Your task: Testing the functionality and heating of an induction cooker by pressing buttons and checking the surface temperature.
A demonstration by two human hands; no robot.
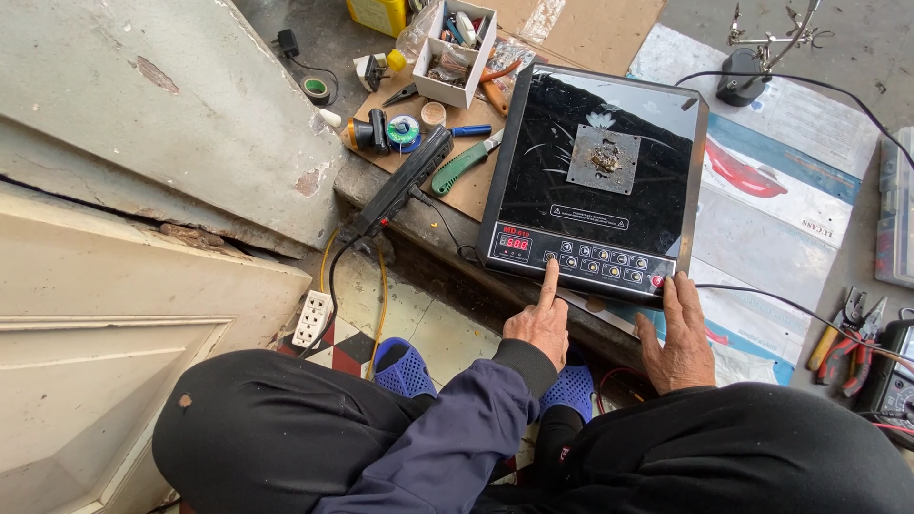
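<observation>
The glass top of the cooker (609, 162) is lying open except for a burnt square plate (605, 159) sitting at its middle. Tools, a green-handled knife (465, 163) and a white box (457, 40) are crowding the cardboard (476, 195) along its left edge. A black cable (790, 86) is crossing above its far right corner.

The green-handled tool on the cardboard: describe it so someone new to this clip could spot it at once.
Start at the black induction cooktop that the left hand is pressing. Just left of its edge, on the brown cardboard sheet, lies the green-handled tool, slanted. Its bright green grip sets it apart from the long black tool beside it.
</observation>
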